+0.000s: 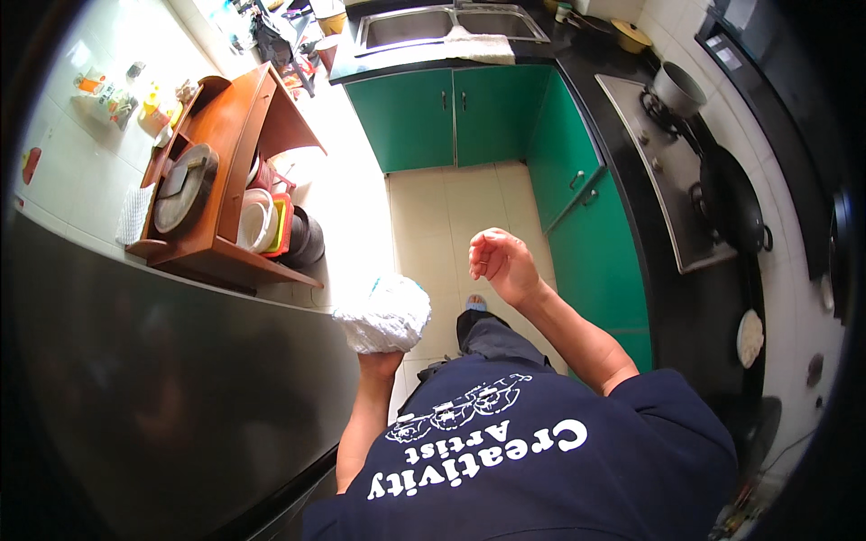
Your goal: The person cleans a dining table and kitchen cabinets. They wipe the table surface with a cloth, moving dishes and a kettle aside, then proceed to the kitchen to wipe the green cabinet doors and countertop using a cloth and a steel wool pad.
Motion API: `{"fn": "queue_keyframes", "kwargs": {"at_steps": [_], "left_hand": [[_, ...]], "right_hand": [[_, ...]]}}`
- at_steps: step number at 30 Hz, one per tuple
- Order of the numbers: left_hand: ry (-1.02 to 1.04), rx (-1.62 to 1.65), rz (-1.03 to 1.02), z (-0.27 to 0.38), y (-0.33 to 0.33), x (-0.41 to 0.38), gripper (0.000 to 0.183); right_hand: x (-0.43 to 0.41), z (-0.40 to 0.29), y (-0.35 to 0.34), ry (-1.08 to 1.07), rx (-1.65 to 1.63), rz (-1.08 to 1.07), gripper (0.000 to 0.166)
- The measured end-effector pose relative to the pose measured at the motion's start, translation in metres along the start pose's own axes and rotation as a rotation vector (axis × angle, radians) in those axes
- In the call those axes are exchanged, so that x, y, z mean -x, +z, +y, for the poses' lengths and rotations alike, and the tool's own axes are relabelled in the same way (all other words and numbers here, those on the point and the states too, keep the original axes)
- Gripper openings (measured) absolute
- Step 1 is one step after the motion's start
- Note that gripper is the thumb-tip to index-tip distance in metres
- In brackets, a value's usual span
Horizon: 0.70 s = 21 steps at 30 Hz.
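Observation:
A bunched white cloth [383, 316] with a ridged weave and a bit of green along its top edge covers most of my left hand [383, 364]. The fingers of that hand are hidden under the cloth. My right hand [502, 265] is raised over the tiled floor [419, 230], left of the green cabinet doors [595, 250]. Its fingers are loosely curled, the palm partly shows, and nothing is visible in it. A gap separates the two hands.
Dark refrigerator-like surface [189, 379] borders my left. Beyond it stands a wooden cabinet [233, 135] carrying a round chopping board [186, 196] and cleaver. Ahead is a double sink [406, 28] with a towel [480, 49]. On the right, a gas stove [676, 196] holds a pot [678, 89] and wok [731, 196].

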<state>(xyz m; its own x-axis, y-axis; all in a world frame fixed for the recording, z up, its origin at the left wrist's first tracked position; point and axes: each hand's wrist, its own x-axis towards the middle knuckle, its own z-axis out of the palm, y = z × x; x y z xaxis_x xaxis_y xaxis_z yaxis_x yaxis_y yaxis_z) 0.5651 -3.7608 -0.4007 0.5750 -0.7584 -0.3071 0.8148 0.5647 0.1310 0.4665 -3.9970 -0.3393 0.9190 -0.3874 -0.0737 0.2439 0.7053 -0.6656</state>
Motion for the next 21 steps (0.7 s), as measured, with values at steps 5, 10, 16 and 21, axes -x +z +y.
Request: {"fn": "queue_keyframes", "kwargs": {"at_steps": [5,10,16,21], "left_hand": [[0.214,-0.351,-0.155,0.015,0.027,-0.083,0.062],[0.108,0.125,-0.059,0.019,0.055,-0.144,0.055],[0.090,0.185,-0.003,0.048,0.065,-0.227,0.054],[0.067,0.163,-0.072,0.085,0.064,-0.314,0.054]], "right_hand": [[-0.086,-0.046,-0.011,0.081,0.085,-0.065,0.021],[-0.156,-0.074,-0.024,0.097,0.128,-0.061,0.020],[-0.236,-0.088,-0.053,0.113,0.152,0.070,0.019],[-0.327,-0.117,-0.069,0.013,0.175,0.140,0.018]]}}
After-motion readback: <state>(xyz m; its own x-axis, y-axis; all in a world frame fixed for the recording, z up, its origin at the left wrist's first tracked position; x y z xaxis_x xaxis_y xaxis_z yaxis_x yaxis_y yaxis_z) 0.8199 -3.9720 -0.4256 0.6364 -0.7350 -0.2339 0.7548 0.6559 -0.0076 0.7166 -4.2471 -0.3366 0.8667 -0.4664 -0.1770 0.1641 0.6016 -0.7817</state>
